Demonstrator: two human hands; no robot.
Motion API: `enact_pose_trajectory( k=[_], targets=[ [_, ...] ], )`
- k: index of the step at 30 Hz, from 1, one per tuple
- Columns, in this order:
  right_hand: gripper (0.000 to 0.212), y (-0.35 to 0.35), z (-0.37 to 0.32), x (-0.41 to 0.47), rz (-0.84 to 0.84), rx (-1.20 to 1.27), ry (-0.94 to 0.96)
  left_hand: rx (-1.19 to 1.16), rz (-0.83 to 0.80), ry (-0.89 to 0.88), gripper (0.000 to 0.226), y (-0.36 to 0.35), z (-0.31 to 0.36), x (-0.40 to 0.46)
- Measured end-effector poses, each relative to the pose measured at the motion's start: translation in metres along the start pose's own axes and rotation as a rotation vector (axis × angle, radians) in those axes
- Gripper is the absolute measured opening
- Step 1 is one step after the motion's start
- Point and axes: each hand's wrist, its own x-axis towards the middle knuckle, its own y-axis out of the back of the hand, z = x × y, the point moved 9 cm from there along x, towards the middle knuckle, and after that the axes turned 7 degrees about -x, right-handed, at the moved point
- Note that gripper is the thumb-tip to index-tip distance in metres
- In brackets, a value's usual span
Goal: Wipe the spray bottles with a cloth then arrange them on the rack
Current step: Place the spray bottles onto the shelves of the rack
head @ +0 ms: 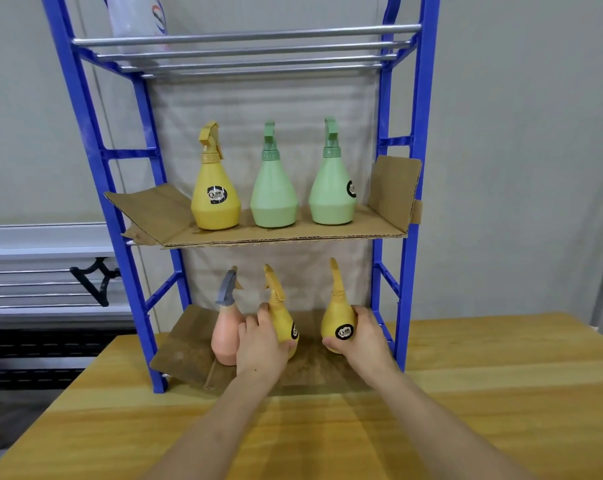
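Both bare forearms reach forward from the lower edge of the view, the left from about 7 o'clock, the right from about 5 o'clock. The left hand [258, 344] shows its back, fingers curled round a yellow bottle [285, 322]. The right hand [364, 336], at 3 o'clock of the left, grips another bottle [338, 318] from its right side, thumb under it.

"Q" logo label on yellow bottle [216, 199]
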Motion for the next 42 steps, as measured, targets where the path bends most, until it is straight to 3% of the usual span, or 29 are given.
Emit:
enact_pose_trajectory(
  k=[5, 15, 19, 28, 33, 42],
  targets=[
    [0.084, -0.004, 0.004, 0.0, -0.058, 0.151, 0.032, -0.075, -0.081, -0.049, 0.094, -0.009, 0.0, 0.012],
    [0.082, -0.007, 0.014, 0.0, -0.029, 0.191, 0.077, -0.109, -0.123, -0.079, 0.087, -0.015, 0.0, 0.025],
    [0.089, -0.01, 0.013, 0.0, -0.038, 0.151, 0.098, -0.045, -0.149, -0.056, 0.101, -0.019, 0.0, 0.021],
    [0.085, -0.008, 0.015, 0.0, -0.039, 0.215, 0.112, -0.179, -0.108, -0.012, 0.092, -0.019, 0.006, 0.021],
    [0.072, -0.003, 0.012, -0.001, -0.025, 0.237, 0.123, -0.283, -0.171, -0.015, 0.101, -0.033, 0.002, 0.013],
    [0.08, -0.005, 0.014, -0.001, -0.044, 0.253, 0.108, -0.34, -0.087, -0.041, 0.096, -0.036, 0.002, 0.008]
  ],
)
